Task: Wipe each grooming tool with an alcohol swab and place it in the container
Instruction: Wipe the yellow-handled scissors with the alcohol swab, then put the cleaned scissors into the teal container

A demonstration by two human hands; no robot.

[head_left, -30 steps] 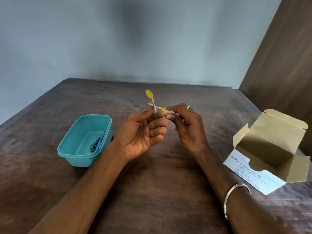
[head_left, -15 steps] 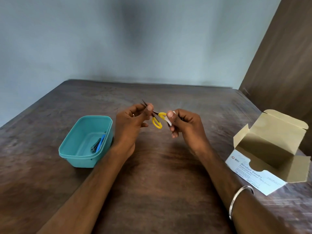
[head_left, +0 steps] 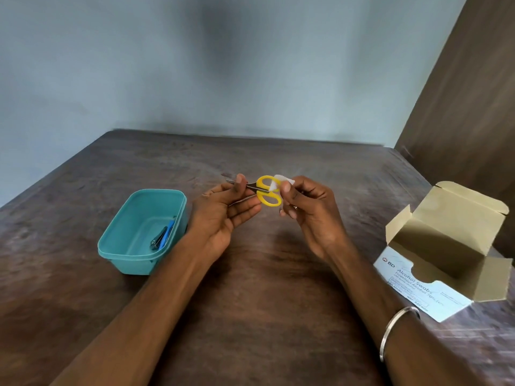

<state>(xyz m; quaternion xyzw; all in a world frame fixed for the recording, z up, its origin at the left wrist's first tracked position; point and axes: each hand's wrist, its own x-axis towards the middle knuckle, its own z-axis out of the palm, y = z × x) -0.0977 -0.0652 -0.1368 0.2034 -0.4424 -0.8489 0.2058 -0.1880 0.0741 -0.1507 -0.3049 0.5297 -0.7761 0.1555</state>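
Small scissors [head_left: 267, 194] with yellow handles and dark metal blades are held above the middle of the table. My left hand [head_left: 223, 207] pinches the blades, with the thumb on top and the tips pointing left. My right hand [head_left: 306, 207] pinches a white alcohol swab [head_left: 280, 181] against the upper yellow handle loop. A teal plastic container [head_left: 131, 246] stands at the left. A nail clipper [head_left: 156, 240] and a blue tool [head_left: 168, 232] lie in it.
An open cardboard box of alcohol swabs [head_left: 446, 254] lies on the brown wooden table [head_left: 250, 316] at the right, flaps up. A dark wooden panel [head_left: 473, 107] rises at the far right. A metal bangle [head_left: 395, 327] is on my right wrist.
The scissors turned from upright with a handle loop on top to lying level, blades left. My left hand moved to hold the blades, and the swab went onto the handle loops.
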